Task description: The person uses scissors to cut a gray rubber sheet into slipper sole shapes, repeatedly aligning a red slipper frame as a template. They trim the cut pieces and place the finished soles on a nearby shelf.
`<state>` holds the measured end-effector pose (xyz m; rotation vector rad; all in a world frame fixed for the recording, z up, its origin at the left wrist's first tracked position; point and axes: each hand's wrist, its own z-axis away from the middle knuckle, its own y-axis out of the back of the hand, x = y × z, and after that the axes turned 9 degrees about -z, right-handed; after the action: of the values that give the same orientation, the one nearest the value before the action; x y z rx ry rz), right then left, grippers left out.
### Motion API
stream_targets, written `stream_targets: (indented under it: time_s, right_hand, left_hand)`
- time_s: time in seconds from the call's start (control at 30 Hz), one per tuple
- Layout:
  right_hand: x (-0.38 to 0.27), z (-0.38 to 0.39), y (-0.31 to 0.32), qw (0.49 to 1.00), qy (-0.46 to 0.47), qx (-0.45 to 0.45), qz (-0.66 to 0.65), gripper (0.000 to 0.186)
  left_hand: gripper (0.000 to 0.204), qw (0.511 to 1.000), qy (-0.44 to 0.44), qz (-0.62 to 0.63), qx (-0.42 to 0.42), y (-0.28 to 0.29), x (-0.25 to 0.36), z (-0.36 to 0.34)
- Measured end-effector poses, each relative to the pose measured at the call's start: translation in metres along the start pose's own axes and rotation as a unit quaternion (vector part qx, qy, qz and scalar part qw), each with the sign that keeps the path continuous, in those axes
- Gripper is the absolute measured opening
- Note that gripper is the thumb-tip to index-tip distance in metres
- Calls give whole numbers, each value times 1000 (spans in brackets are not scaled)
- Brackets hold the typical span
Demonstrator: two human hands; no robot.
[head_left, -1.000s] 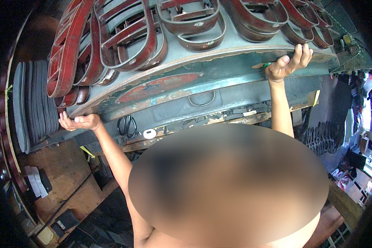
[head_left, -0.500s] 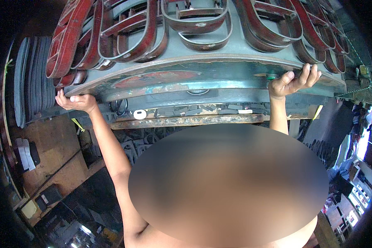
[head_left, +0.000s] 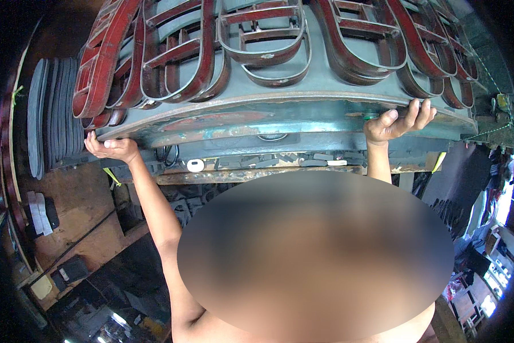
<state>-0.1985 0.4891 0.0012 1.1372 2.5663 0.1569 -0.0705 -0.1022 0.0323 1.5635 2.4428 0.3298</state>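
A wide grey-green metal beam (head_left: 308, 121) with a worn reddish patch spans the view in front of me. On its grey top lie several red steel cutting dies (head_left: 180, 63), long rounded frames with crossbars. My left hand (head_left: 113, 150) holds the beam's left end, its fingertips hooked at the edge and its thumb below. Towards the right end, my right hand (head_left: 400, 123) grips the same front edge with fingers curled up over it. Its thumb is beside a green knob (head_left: 370, 116). Whatever lies under the left fingers is hidden.
Below the beam is a ledge (head_left: 234, 175) with dark offcuts and a white rounded object (head_left: 196, 165). A stack of dark grey sheets (head_left: 54, 114) stands at the left, above a brown board (head_left: 77, 208). A large blurred patch hides the lower middle.
The dies, the beam and both hands sit slightly lower in the picture, and the background has shifted a little too. Both hands keep their places on the beam.
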Motion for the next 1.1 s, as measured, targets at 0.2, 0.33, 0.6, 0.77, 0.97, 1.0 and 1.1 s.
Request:
stream_targets:
  time_s: [0.2, 0.33, 0.6, 0.77, 0.97, 1.0, 1.1]
  right_hand:
    - [0, 1, -1, 1000, 7, 12, -15, 51]
    - [-8, -2, 5, 999, -17, -19, -21, 54]
    - [-67, 18, 58, 969, -176, -116, -131, 56]
    - [-122, 107, 104, 813, -294, -478, -158, 35]
    - [-139, 164, 119, 859, -227, -445, -114, 60]
    - [-141, 163, 115, 874, -201, -432, -89, 59]
    - [-149, 157, 104, 857, -213, -469, -21, 58]
  left_hand:
    - [51, 1000, 1, 5, -9, 2, -6, 3]
    - [47, 999, -50, 16, -14, 7, -14, -6]
    - [50, 997, -76, -1, -11, 22, -36, -9]
    - [44, 997, -25, -72, -25, 5, -52, -2]
    - [39, 999, 2, -19, -41, 0, -49, -7]
    - [36, 999, -4, -14, -47, 0, -50, -9]
    - [25, 991, -75, -100, -51, 2, -57, -13]
